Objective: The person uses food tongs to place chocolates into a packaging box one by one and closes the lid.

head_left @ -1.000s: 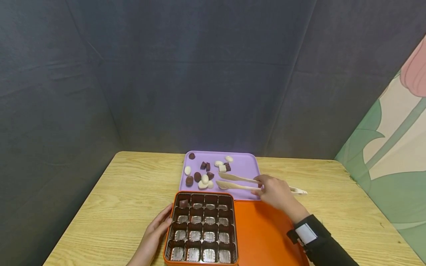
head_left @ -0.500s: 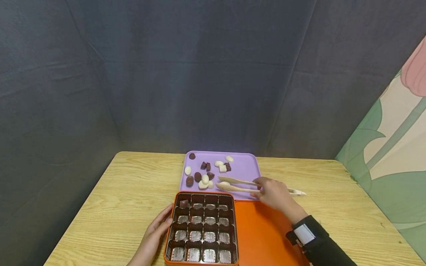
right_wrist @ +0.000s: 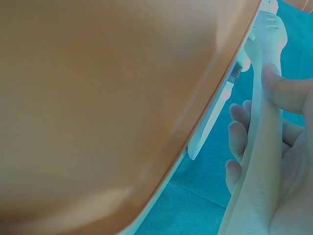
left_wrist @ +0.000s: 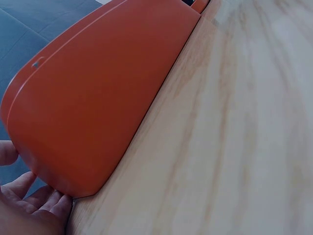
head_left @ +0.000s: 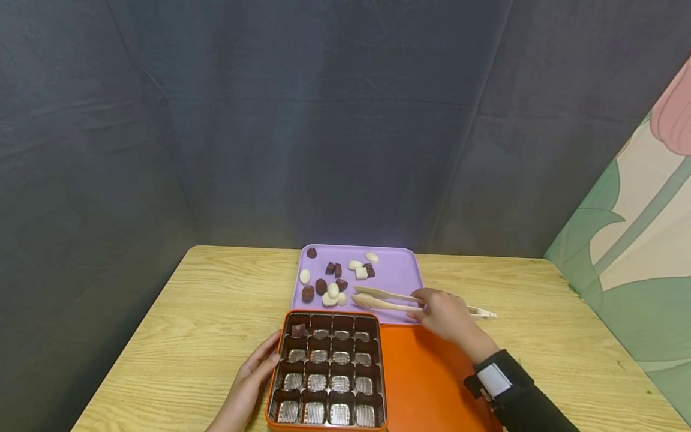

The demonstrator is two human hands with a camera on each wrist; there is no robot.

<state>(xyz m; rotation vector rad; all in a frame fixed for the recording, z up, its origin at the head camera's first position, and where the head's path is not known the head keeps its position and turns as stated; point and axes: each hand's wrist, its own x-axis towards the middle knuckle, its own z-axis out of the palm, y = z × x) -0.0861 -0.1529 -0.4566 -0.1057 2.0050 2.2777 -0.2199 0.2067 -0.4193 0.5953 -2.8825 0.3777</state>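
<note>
My left hand point(head_left: 252, 375) lies against the left wall of an orange box point(head_left: 269, 399), its fingertips touching the box's corner in the left wrist view. A brown plastic insert point(head_left: 329, 363) with small compartments fills the box; one dark chocolate point(head_left: 298, 330) sits in its far-left compartment. My right hand point(head_left: 447, 315) holds wooden tongs point(head_left: 391, 296) between thumb and fingers. The tong tips point left, slightly apart, low over the near part of a purple tray point(head_left: 396, 276). Left of the tips are white chocolates point(head_left: 332, 291) and brown ones point(head_left: 321, 287).
An orange lid point(head_left: 429, 378) lies right of the box, under my right forearm. Farther back on the tray are more chocolates, including a white square point(head_left: 361, 273) and a dark cone point(head_left: 311, 253). A dark cloth wall point(head_left: 324, 132) rises behind the wooden table point(head_left: 221, 312).
The tongs have shifted slightly toward me, and their tips are a little closer together than one second ago. My left hand and the box have stayed put.
</note>
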